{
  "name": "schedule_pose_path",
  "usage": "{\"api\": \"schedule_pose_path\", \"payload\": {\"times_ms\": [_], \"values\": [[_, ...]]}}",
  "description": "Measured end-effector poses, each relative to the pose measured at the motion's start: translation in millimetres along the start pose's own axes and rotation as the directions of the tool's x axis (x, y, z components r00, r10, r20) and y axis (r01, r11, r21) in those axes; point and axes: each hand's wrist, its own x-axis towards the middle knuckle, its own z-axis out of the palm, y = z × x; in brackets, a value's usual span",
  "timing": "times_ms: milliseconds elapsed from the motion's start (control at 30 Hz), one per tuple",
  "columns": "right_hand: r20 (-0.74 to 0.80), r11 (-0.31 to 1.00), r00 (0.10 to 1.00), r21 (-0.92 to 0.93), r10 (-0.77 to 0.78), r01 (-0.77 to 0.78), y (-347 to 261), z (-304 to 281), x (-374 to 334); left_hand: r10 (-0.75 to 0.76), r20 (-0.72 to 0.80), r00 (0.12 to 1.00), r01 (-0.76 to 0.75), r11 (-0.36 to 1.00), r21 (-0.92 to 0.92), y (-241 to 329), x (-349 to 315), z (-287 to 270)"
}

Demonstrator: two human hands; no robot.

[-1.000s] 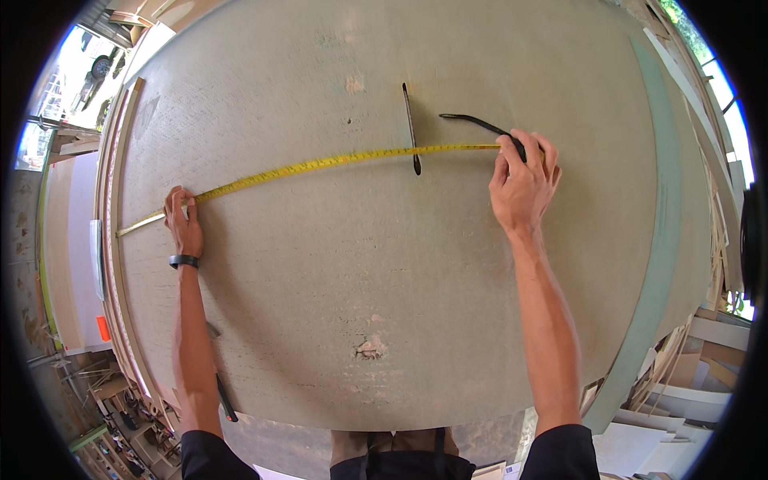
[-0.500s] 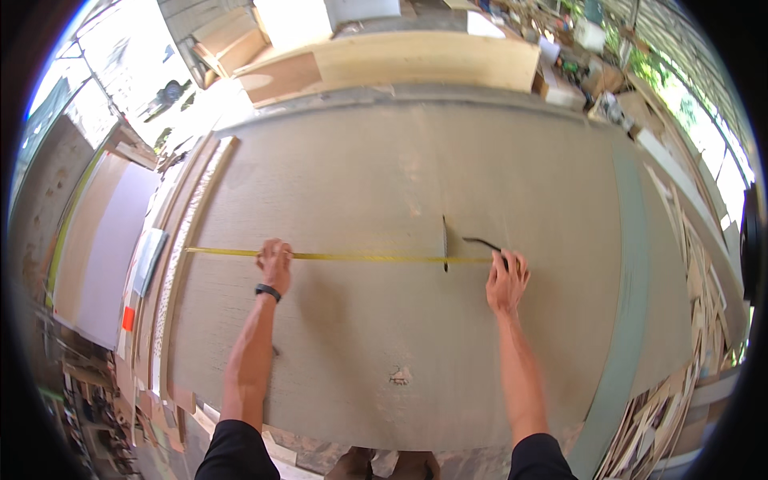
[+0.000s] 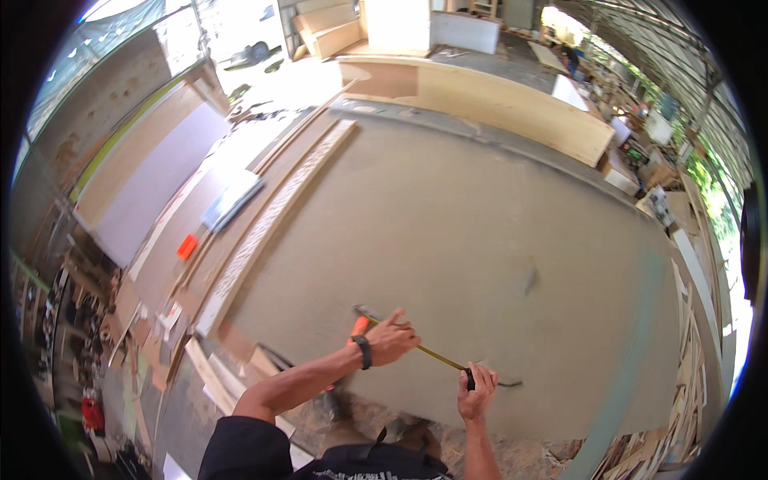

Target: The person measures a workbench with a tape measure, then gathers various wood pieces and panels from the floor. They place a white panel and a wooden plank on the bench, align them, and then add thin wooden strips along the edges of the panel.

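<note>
Right hand (image 3: 478, 392) was closed round the black case of the tape measure (image 3: 470, 379), low over the near part of the bench (image 3: 432, 208). I took that grip to be for steadying the case while the yellow blade was out. Left hand (image 3: 390, 341) was at the blade's other end, fingers partly spread — whether they pinched it or only guided it, I couldn't tell through the blur. The blade ran straight between my hands, slanting down to the right; tension at both ends would explain that.

An orange-marked tool (image 3: 359, 327) was just beyond my left wrist, partly hidden by it. A dark curved piece (image 3: 510, 384) lay just right of my right hand. The long wooden strip (image 3: 276, 228) lay along the left side — probably there to leave the middle free for working.
</note>
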Motion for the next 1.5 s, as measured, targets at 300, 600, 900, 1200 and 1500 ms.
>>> {"api": "schedule_pose_path", "payload": {"times_ms": [300, 600, 900, 1200, 1500], "values": [[0.335, 0.767, 0.931, 0.557, 0.145, -0.320, -269.1, 137.4, -55.9, -0.355, -0.127, 0.926, 0.305, 0.903, -0.303, -3.1, -230.1, -36.8], [0.862, 0.025, 0.460, 0.475, -0.212, -0.880, -394.3, 202.6, -51.6, -0.958, -0.116, 0.263, 0.346, 0.206, -0.915, -11.2, -339.9, -26.4], [0.688, 0.675, 0.723, 0.561, -0.059, -0.479, -354.8, 209.5, -6.2, -0.942, -0.265, -0.207, 0.433, 0.155, -0.888, -102.4, -391.9, -34.7], [0.315, 0.936, 0.899, -0.273, 0.305, -0.222, -262.8, 212.0, -36.3, -0.932, -0.363, -0.001, 0.911, 0.149, -0.386, -344.0, -512.7, -33.7], [0.197, 0.799, 0.781, -0.267, 0.593, -0.539, -249.3, 261.9, -66.5, -0.854, -0.482, 0.198, 0.920, 0.332, -0.209, -416.4, -502.5, 9.5]]}}
